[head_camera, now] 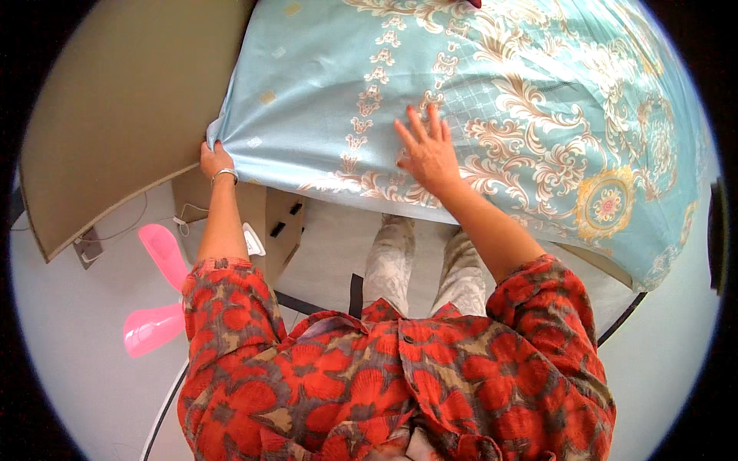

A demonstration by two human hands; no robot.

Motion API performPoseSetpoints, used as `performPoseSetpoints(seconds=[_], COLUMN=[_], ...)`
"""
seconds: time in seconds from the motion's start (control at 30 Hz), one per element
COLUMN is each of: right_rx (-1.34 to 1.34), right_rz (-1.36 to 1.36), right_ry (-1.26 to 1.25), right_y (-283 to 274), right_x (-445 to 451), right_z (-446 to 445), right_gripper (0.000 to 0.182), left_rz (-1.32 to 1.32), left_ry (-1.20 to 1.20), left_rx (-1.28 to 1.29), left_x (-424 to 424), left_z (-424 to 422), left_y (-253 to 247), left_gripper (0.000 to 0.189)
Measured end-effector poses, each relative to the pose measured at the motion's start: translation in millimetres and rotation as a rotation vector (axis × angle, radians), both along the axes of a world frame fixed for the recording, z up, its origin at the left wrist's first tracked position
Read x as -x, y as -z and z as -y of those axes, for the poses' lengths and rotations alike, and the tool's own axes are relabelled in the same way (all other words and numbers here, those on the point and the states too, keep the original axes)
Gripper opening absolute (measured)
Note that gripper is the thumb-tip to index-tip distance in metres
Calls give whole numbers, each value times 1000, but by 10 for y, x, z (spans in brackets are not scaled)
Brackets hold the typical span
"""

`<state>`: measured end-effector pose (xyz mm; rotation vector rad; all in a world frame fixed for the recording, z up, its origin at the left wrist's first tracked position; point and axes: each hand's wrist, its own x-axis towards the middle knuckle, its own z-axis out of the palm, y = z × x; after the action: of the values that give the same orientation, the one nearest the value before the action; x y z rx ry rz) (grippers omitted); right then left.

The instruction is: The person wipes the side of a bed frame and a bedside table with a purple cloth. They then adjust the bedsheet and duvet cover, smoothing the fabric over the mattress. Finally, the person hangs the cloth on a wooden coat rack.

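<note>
A light blue bed sheet (311,127) with brown-and-white scrollwork is spread over a bed before me. My left hand (218,161), with a bangle at the wrist, grips the sheet's left corner beside the headboard. Creases fan out from that grip across the fabric. My right hand (428,154) lies on the sheet near its front edge, palm down and fingers spread, holding nothing. The bed's near edge is mostly hidden under the hanging fabric.
The tan headboard (127,104) rises at the left. Below it stand a bedside cabinet (282,230) and a pink-bladed fan (155,328). Cords run by a wall socket (88,249). A small dark red thing (475,3) shows at the top edge.
</note>
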<state>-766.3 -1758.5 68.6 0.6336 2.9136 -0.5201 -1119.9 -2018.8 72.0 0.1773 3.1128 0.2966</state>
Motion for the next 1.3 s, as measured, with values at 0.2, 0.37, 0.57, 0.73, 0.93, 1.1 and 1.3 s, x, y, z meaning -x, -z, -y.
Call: performPoseSetpoints(seconds=[0.2,0.37,0.57,0.73,0.93,1.1,1.3], right_rx=[93,309,477,671,-119,-232,6], right_rz=[-110,-84,-26,-78,-543,-193,-172], right_ry=[-104,66,117,34,461,413,303], right_y=[38,141,338,27,-230,110,88], right_x=[-257,-218,-164,-69,90,222,311], right_z=[210,119,279,247,-1093,-1223,-624], right_gripper=[53,18,16,26,47,58,58], left_rz=[-42,-53,136,150,-106,381,455], left_ry=[75,87,-295,-244,280,14,-56], left_rx=[24,72,98,64,-259,-48,-678], left_x=[-17,-64,-98,-261,-325,660,545], left_z=[-31,-3,90,-767,-1701,-1207,-993], left_y=[-188,-209,-36,-128,35,866,1015], left_gripper=[37,22,33,44,58,59,63])
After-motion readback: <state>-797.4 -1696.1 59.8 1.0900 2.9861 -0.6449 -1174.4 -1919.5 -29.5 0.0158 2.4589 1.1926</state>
